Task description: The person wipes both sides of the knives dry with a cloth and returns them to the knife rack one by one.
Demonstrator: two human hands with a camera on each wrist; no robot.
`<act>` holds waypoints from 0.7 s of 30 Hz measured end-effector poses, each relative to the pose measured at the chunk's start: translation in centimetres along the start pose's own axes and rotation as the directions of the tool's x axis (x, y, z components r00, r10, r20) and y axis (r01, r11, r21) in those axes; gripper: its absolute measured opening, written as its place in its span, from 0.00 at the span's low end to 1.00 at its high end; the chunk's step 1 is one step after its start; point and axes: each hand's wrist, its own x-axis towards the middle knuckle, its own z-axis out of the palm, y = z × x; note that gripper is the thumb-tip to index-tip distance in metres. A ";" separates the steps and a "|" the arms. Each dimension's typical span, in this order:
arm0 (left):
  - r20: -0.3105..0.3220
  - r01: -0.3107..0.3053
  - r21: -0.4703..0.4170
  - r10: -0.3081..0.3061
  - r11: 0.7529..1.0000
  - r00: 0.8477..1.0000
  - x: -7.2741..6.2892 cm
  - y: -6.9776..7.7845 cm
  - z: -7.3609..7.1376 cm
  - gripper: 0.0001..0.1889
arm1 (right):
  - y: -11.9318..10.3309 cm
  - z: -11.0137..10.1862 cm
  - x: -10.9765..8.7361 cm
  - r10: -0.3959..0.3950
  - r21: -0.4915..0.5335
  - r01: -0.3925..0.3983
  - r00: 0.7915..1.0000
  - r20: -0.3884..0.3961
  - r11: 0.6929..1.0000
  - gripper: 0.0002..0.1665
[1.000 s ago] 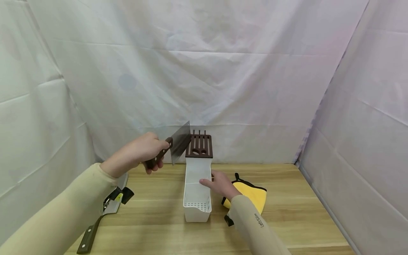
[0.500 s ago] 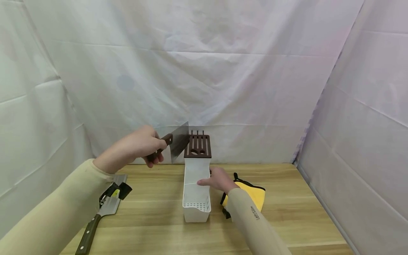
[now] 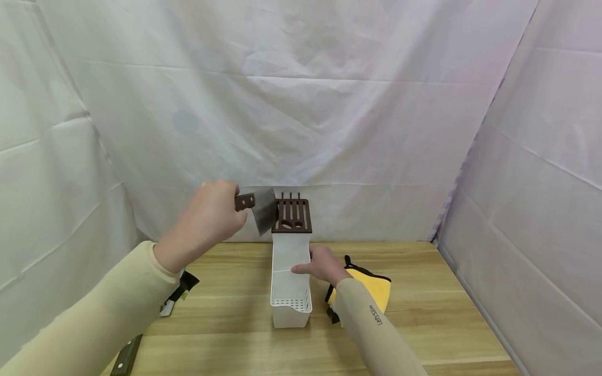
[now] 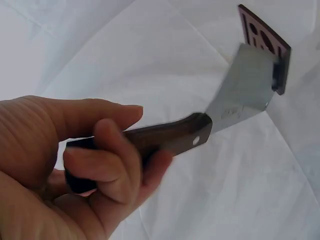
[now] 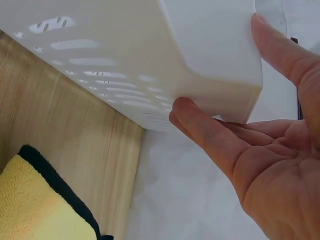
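Left of centre in the head view, the left hand (image 3: 211, 214) grips the knife (image 3: 265, 210) by its wooden handle (image 4: 167, 136), the sensible hold. The broad metal blade (image 4: 242, 90) looks stiff, slick and probably front-heavy, so a loose grasp could let it tip. It overlaps the rack's slotted top (image 3: 292, 215) near mid-frame; whether inside a slot, I cannot tell. The right hand (image 3: 324, 265) holds the white rack (image 3: 288, 261), likely light plastic, around its side.

The left grip (image 3: 209, 216) is rising and levelling the cleaver handle (image 3: 245, 201) beside the knife holder (image 3: 290, 253); the left sleeve (image 3: 108, 303) is covering more of the dark-handled utensil (image 3: 126, 357).
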 end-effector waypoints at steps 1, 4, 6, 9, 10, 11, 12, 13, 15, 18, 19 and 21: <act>-0.041 -0.030 0.012 0.030 0.999 0.999 -0.1 0.0 0.3 0.04 | 0.0 0.0 0.0 0.001 0.005 -0.001 1.000 0.000 1.000 0.29; -0.138 -0.099 0.039 0.103 0.994 0.985 -0.3 -0.2 0.9 0.05 | -0.1 0.0 -0.2 -0.001 0.016 0.001 1.000 0.001 1.000 0.28; -0.187 -0.128 0.057 0.136 0.990 0.973 -0.4 -0.3 1.2 0.06 | -0.1 0.0 -0.2 -0.006 0.018 0.006 1.000 0.003 1.000 0.28; -0.237 -0.166 0.080 0.180 0.983 0.955 -0.4 -0.5 1.6 0.08 | -0.1 0.1 -0.2 -0.007 0.018 0.007 1.000 0.002 1.000 0.27; -0.251 -0.177 0.089 0.194 0.980 0.948 -0.4 -0.5 1.7 0.09 | -0.1 0.1 -0.2 -0.004 0.020 0.004 1.000 0.002 1.000 0.27; -0.264 -0.190 0.097 0.209 0.977 0.942 -0.4 -0.6 1.8 0.10 | -0.1 0.1 -0.2 -0.002 0.022 0.002 1.000 0.003 1.000 0.27; -0.277 -0.204 0.104 0.225 0.973 0.934 -0.4 -0.6 1.9 0.10 | -0.1 0.1 -0.2 0.001 0.023 -0.001 1.000 0.003 1.000 0.27; -0.290 -0.220 0.109 0.242 0.969 0.926 -0.4 -0.7 2.1 0.10 | -0.1 0.1 -0.2 0.000 0.022 0.000 1.000 0.002 1.000 0.27; -0.311 -0.254 0.104 0.274 0.962 0.910 -0.3 -0.8 2.3 0.11 | -0.1 0.1 -0.1 0.006 0.025 -0.006 1.000 0.000 1.000 0.28; -0.339 -0.317 0.104 0.333 0.943 0.880 0.0 -1.1 2.5 0.11 | -0.2 0.1 -0.2 0.013 0.024 -0.013 1.000 0.000 1.000 0.29; -0.346 -0.341 0.106 0.356 0.934 0.868 0.2 -1.2 2.5 0.11 | -0.2 0.0 -0.2 0.017 0.027 -0.017 1.000 0.000 0.999 0.29; -0.355 -0.381 0.115 0.397 0.917 0.847 0.5 -1.4 2.6 0.11 | -0.3 0.0 -0.2 0.024 0.034 -0.024 1.000 0.001 0.999 0.30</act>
